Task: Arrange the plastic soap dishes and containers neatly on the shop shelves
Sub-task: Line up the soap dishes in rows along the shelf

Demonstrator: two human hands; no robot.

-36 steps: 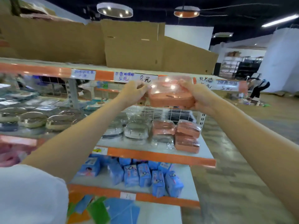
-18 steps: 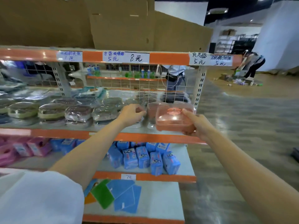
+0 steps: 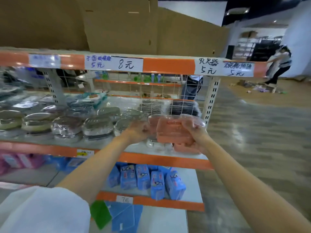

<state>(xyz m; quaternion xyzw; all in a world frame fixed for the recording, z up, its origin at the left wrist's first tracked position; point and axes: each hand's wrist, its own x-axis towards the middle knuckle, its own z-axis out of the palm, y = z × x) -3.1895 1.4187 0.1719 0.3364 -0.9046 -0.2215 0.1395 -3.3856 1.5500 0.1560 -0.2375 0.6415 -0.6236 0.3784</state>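
Mostly stocked along the middle shelf [image 3: 42, 149]: from its left end, rows of wrapped oval soap dishes [image 3: 67, 126] in stacks, seemingly settled. Further right, left hand [image 3: 137, 132] with fingers curled at the left side of the pink stock, though exactly what it grips cannot be told. Then a pink soap dish [image 3: 173, 132] with a clear lid, in shiny wrap, held just above the shelf's right front corner by the right hand [image 3: 196, 133], fingers curled around its right end. Beneath it, more pink dishes [image 3: 186, 147] already down at that corner. Probably late in this row: setting down and squaring still to do. Legible on the top shelf's front edge, left to right: "5元", "8元" [image 3: 125, 64], "5元", "5元"; lower down, "7元" [image 3: 124, 199].
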